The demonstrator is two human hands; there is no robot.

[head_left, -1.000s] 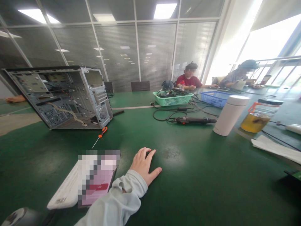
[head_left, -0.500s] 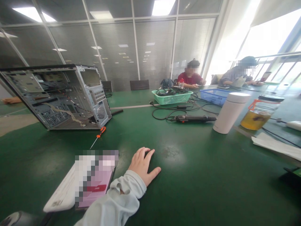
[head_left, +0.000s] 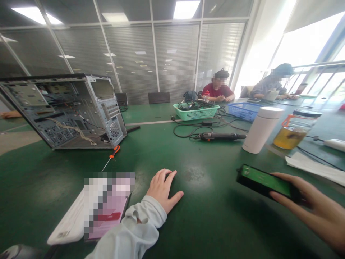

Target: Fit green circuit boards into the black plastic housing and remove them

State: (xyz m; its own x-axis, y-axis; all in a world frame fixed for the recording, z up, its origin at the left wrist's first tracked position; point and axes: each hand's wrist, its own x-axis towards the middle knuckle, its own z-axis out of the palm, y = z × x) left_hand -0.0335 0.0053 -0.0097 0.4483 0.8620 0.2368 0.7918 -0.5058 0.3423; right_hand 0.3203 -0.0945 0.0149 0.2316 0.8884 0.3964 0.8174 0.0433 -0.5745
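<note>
My left hand [head_left: 163, 189] lies on the green table [head_left: 205, 223], fingers spread and nothing held. Beside its forearm is a phone [head_left: 113, 223] with a lit pink screen, partly blurred, and left of that a white flat object [head_left: 70, 223]. From the right, my right hand [head_left: 309, 198] holds a black case with a green circuit board [head_left: 265, 180] above the table, thumb on the near side and fingers on the far side. What the board belongs to is not clear.
An open computer case [head_left: 88, 108] stands at left, with an orange-handled screwdriver [head_left: 113, 153] near it. Further right are a corded black power screwdriver [head_left: 221, 136], a white flask [head_left: 261, 131], a jar of yellow liquid [head_left: 289, 136], and green [head_left: 196, 113] and blue baskets [head_left: 244, 111]. Two people sit behind.
My right hand has come in from the right with the black case and green circuit board, of which only a corner showed before. My left hand stays in place.
</note>
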